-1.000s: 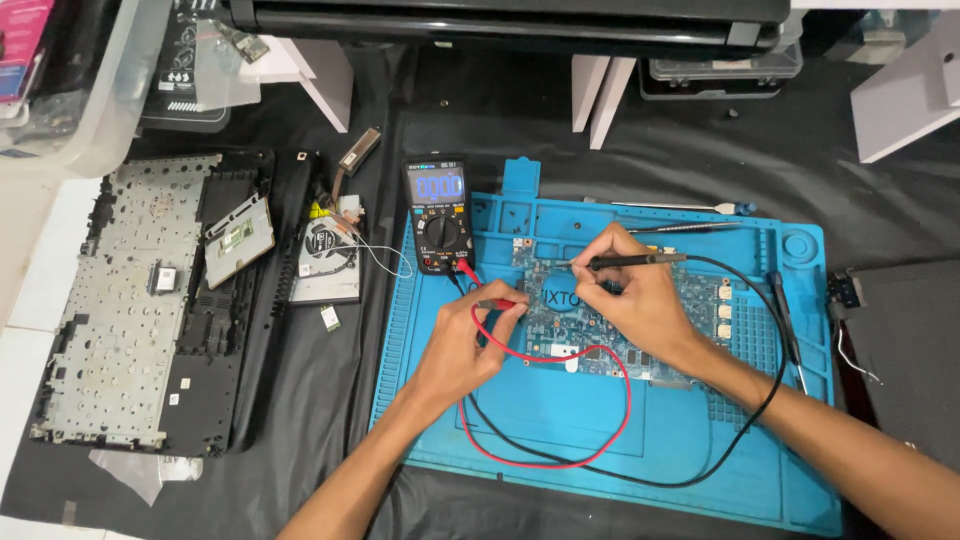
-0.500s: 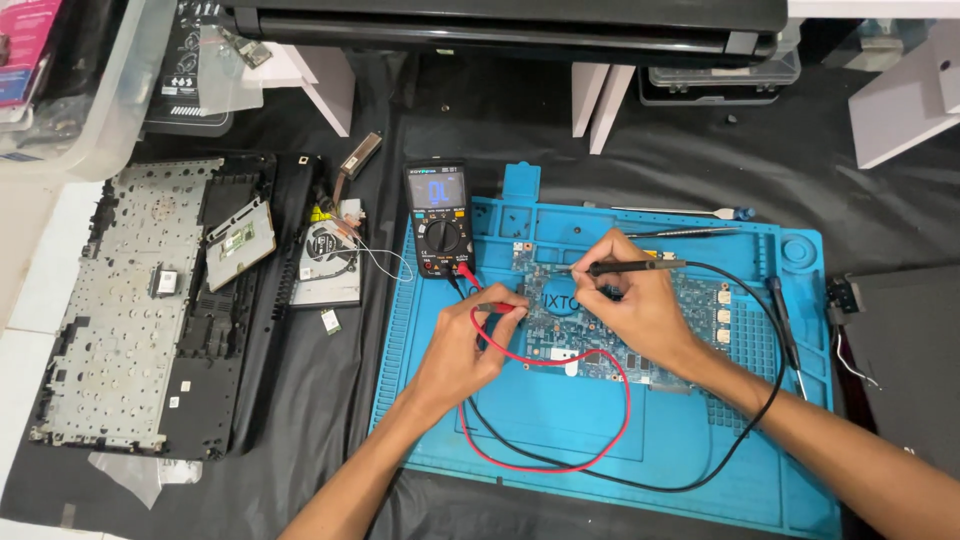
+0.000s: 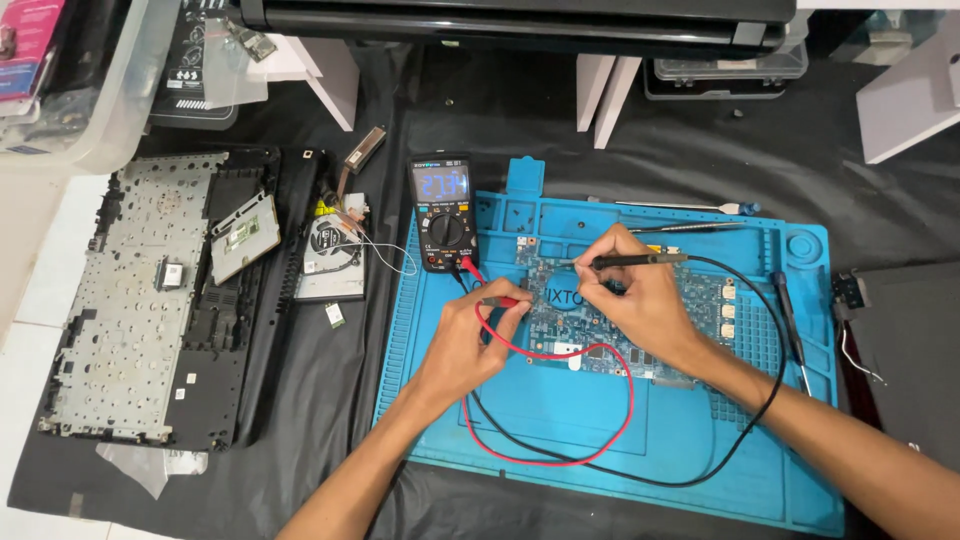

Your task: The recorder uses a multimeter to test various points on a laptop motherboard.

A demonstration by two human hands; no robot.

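A blue circuit board [image 3: 700, 305] lies on a blue work mat [image 3: 560, 415]. My left hand [image 3: 470, 335] pinches the red test probe [image 3: 503, 301], its tip resting on the board's left part. My right hand [image 3: 640, 300] grips the black test probe [image 3: 630, 260] and points it left over the board. Red and black leads [image 3: 560, 462] loop across the mat back to a black multimeter [image 3: 443, 215] with a lit blue display, standing at the mat's top left corner.
A stripped laptop base with keyboard frame [image 3: 150, 300] lies at left, with a cooling fan and heat pipe [image 3: 335, 245] beside it. Two screwdrivers [image 3: 790, 320] rest on the mat's right side. A closed black laptop [image 3: 520, 15] sits on white stands at the back.
Both hands stay on the board with the probes, shifting only slightly. The view has tilted a little.
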